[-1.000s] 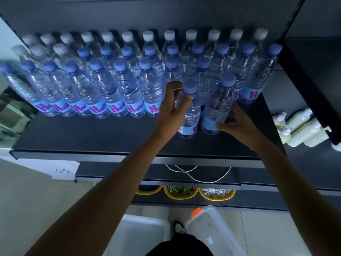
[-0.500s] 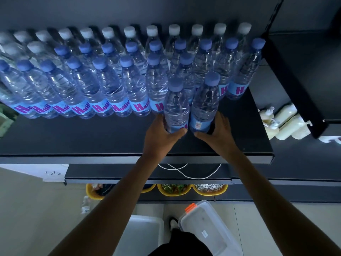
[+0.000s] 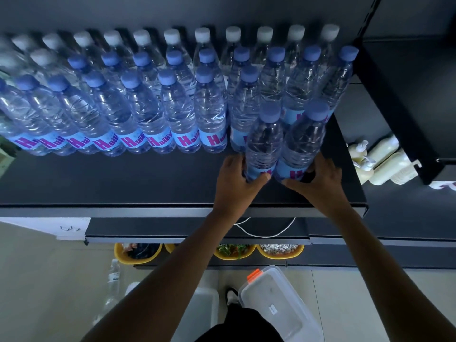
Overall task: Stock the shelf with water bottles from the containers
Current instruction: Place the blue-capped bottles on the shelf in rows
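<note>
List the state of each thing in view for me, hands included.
Left hand: grips left front bottle near its base.
Right hand: grips right front bottle near its base.
Left front bottle: upright on shelf, capped.
Right front bottle: upright, capped, beside the left one.
Stocked bottles: upright in rows, capped.
Clear container: on the floor, lid on.

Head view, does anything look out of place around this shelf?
One clear bottle sits alone on the floor, left of the yellow bins, away from the stocked rows. A white cable also hangs loose under the shelf.
</note>
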A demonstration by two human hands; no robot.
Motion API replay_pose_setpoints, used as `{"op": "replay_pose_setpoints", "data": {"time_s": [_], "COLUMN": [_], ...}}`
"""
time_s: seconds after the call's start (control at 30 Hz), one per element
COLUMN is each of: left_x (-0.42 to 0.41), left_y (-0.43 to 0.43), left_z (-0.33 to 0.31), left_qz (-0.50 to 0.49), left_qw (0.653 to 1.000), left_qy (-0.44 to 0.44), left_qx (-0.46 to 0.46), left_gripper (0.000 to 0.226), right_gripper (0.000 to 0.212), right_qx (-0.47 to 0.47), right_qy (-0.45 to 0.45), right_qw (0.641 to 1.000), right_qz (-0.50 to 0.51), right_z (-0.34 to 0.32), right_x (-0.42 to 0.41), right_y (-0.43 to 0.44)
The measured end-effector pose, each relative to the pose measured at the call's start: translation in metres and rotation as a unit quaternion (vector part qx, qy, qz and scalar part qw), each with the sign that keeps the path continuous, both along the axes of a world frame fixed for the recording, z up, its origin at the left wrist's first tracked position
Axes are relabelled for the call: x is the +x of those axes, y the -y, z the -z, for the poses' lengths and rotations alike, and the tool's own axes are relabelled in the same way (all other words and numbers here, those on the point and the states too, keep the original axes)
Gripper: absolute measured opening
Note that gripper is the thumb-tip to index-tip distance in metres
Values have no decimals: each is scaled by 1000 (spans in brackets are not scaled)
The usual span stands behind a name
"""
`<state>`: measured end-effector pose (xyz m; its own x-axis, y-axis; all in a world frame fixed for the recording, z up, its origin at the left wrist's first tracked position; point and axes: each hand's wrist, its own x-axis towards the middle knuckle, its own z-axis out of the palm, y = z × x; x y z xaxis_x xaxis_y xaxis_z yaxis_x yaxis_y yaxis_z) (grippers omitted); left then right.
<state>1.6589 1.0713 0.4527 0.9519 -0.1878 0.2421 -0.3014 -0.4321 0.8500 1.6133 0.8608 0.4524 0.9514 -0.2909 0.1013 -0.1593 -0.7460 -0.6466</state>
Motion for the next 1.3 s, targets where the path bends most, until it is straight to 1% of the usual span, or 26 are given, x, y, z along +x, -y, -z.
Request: {"op": "replay_pose_setpoints", "data": {"time_s": [0.07,0.13,0.23,0.33,0.43,0.53,0.67,0.83,1.0,1.17,1.3], "left_x": [-1,2,10,22,31,34,35,39,41,42,42], "left_y": [13,26,44,55,61,63,62,64,65,65,64], "left_z": [-4,-4,-3,-4,-6,-3,6,5,9,9,8], "left_qz": [7,-4,-26,-60,-93,-120,-127,-140,-141,-154,-155], "left_qw": [999,998,998,996,995,992,990,986,985,982,983], "left_qy": [-18,-25,-36,-52,-27,-8,-8,12,8,7,5], "left_qx": [-46,-61,-48,-27,6,47,62,87,103,109,100], "left_gripper": [48,48,44,41,41,39,32,31,28,30,34], "right_gripper": [79,79,87,91,89,83,78,71,73,80,78], "right_qx": [2,22,51,50,59,80,118,98,76,55,59], "right_qy": [10,17,17,34,75,89,106,97,79,79,89], "right_qw": [999,998,995,992,989,985,981,984,989,990,988], "right_qz": [32,54,86,110,116,123,115,114,100,107,109], "right_z": [0,0,-4,-6,-6,-4,0,6,9,10,12], "right_x": [1,5,18,32,45,55,57,58,60,64,63], "right_y": [4,8,9,7,-1,-3,0,2,4,4,3]}}
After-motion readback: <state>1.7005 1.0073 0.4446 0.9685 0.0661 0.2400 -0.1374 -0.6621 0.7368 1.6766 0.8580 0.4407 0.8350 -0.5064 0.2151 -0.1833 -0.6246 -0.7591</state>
